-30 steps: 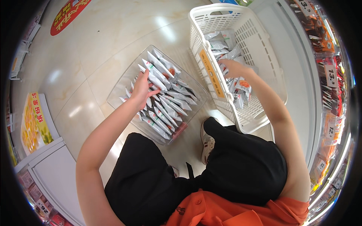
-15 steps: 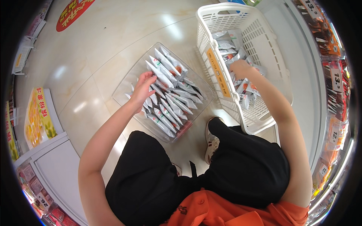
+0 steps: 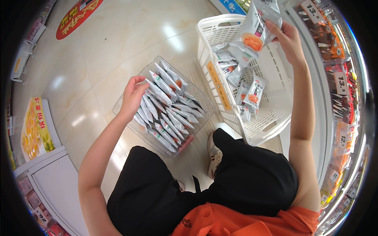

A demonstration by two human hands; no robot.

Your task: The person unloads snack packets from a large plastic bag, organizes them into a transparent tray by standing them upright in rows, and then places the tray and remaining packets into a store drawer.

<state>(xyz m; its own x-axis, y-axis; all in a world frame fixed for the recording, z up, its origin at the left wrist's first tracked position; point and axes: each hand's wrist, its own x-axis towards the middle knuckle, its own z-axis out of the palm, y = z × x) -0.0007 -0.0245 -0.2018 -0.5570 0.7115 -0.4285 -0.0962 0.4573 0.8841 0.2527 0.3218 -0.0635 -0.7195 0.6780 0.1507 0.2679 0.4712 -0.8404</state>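
Silver snack packets (image 3: 179,118) stand on edge in tight rows inside a clear plastic bin (image 3: 202,135) on the floor. At the bin's left side, the fingers of my left hand (image 3: 133,94) are curled, with thumb and fingertips closed at the top corner of one upright packet (image 3: 156,91). Raised over the white basket (image 3: 271,67), my right hand (image 3: 289,41) grips a silver snack packet (image 3: 256,29) with an orange food picture. Another packet hangs against its lower end; whether my hand holds that one too, I cannot tell. More loose packets (image 3: 254,92) lie in the basket.
Shelves of hanging snack packs (image 3: 340,98) with price tags run along the right. To the left are a white cabinet (image 3: 59,185) and a yellow display sign (image 3: 37,129). A red floor sticker (image 3: 78,19) shows at far left. My knees flank the bin's near side.
My right hand has come up out of the basket with a snack packet. My left hand has shifted slightly left and down, staying by the bin's left row. The whole view has shifted a little.
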